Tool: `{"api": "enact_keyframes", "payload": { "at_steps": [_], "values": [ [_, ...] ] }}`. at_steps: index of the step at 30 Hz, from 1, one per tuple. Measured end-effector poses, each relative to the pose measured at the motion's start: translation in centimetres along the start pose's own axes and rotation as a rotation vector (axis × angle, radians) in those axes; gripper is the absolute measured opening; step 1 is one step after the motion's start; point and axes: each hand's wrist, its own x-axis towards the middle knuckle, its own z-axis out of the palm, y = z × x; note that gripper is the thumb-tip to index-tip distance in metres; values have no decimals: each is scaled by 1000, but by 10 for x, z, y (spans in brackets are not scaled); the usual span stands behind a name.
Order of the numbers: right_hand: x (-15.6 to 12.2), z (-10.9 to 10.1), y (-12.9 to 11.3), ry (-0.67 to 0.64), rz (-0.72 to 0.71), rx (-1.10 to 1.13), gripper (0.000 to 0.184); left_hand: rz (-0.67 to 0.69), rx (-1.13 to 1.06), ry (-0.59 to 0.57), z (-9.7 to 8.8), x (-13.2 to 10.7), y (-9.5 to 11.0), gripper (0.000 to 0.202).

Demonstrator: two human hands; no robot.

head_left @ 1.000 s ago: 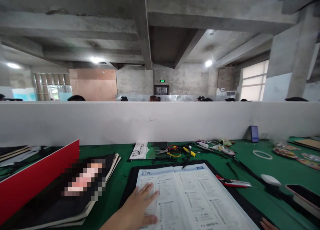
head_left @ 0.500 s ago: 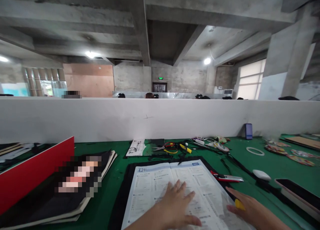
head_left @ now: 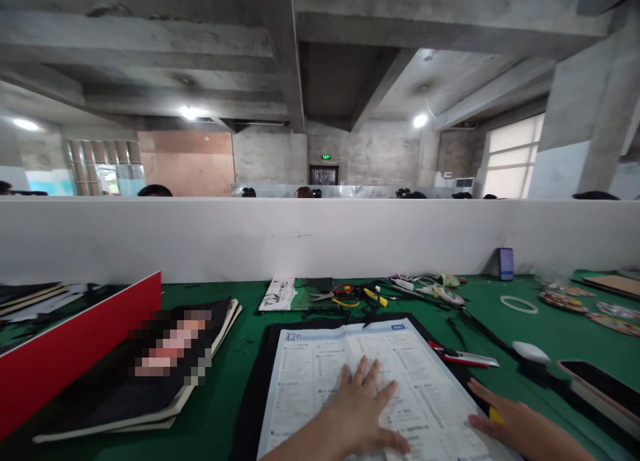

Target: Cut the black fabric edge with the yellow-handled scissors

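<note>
A printed sheet (head_left: 300,381) with columns of text and a crease down its middle lies flat on a larger black sheet (head_left: 250,394). My left hand (head_left: 357,404) rests palm down on the print, its fingers spread. At the right edge of the paper is my right hand (head_left: 515,417), fingers bent around a small yellow object (head_left: 496,415). Most of that object is hidden in the hand, so its kind does not show. Beyond the right hand lies a red and silver utility knife (head_left: 465,357).
Scissors (head_left: 343,294), a yellow-handled tool (head_left: 375,297) and a printed booklet (head_left: 277,295) lie behind the paper. A black folder (head_left: 115,387) and red divider (head_left: 90,347) stand left. At right are a white mouse (head_left: 530,353), phone (head_left: 605,384) and white ring (head_left: 519,305). A white partition (head_left: 320,241) runs behind.
The whole view has shifted slightly, so everything appears a little farther right. Both hands keep nearly the same pose on the paper.
</note>
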Motion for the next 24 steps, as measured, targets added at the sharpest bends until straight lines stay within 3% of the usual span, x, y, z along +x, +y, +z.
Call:
{"api": "enact_keyframes", "payload": {
  "at_steps": [4, 14, 20, 24],
  "values": [
    [5, -5, 11, -159, 12, 1, 73, 38, -18, 9, 2, 8, -3, 98],
    [9, -18, 14, -218, 0, -27, 72, 36, -71, 45, 11, 16, -4, 99],
    [9, -15, 23, -227, -17, -70, 76, 20, -50, 6, 5, 10, -4, 97],
    [10, -17, 19, -258, -20, -106, 81, 52, -56, 52, 7, 5, -4, 94]
  ]
}}
